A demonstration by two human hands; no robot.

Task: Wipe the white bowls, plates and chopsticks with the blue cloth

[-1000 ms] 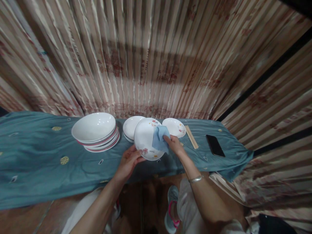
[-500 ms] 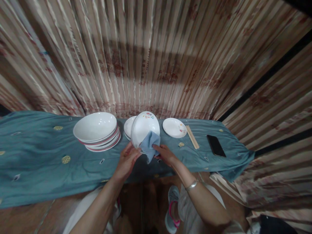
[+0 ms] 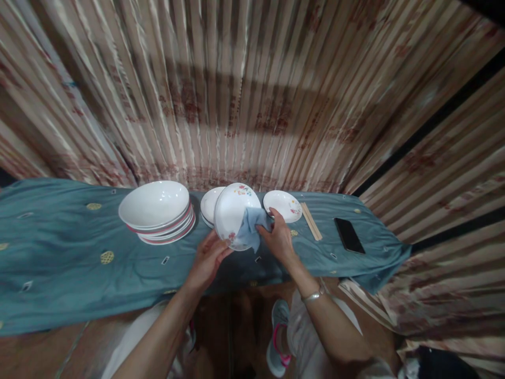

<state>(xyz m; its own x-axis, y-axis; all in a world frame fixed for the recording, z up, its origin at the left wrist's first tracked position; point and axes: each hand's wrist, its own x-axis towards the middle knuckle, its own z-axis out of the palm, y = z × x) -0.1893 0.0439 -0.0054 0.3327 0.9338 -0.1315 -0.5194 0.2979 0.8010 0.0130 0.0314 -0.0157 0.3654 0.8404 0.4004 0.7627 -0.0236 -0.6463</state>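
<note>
My left hand [image 3: 208,258] grips the lower left rim of a white plate with flower prints [image 3: 233,210], which stands tilted up above the table. My right hand [image 3: 278,237] is closed on a light blue cloth [image 3: 250,229] and presses it against the plate's lower right part. Both hands hover over the front edge of the teal tablecloth [image 3: 71,258].
A stack of white bowls with red rims [image 3: 158,210] stands to the left. Small white plates [image 3: 209,202] sit behind the held plate, and a flowered saucer [image 3: 284,204] lies to the right. Wooden chopsticks [image 3: 311,221] and a black phone [image 3: 349,235] lie further right. Striped curtains [image 3: 252,105] hang behind.
The plate has been turned in my hands. My right hand with the cloth slid from the plate's bottom edge up and to the right across it.
</note>
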